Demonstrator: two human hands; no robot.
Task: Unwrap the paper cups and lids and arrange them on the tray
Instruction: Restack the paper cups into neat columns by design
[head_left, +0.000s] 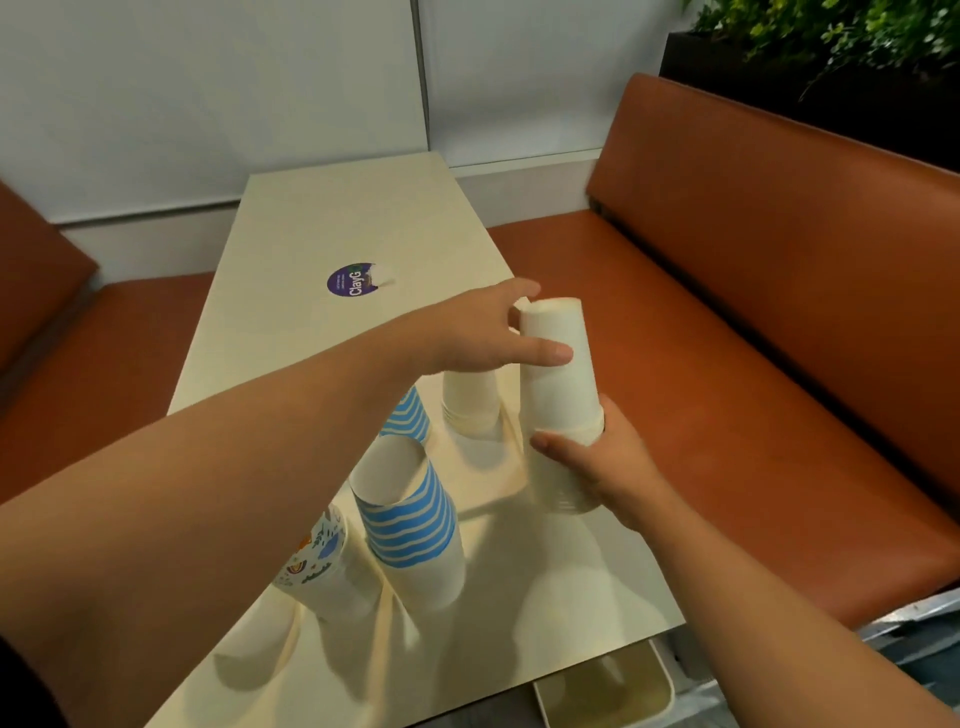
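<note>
A tall stack of plain white paper cups stands upside down near the table's right edge. My left hand grips its top cup, thumb across the front. My right hand grips the lower part of the same stack. Behind it stands a shorter white cup stack. A blue-striped stack stands in front of my left forearm, with another blue-striped stack partly hidden behind it. A stack with colourful prints is at the near left. No lids or tray are in view.
The cream table carries a round purple sticker at its middle. Orange bench seats run along both sides. A planter with green leaves sits at the back right. A white bin stands below the table's near edge.
</note>
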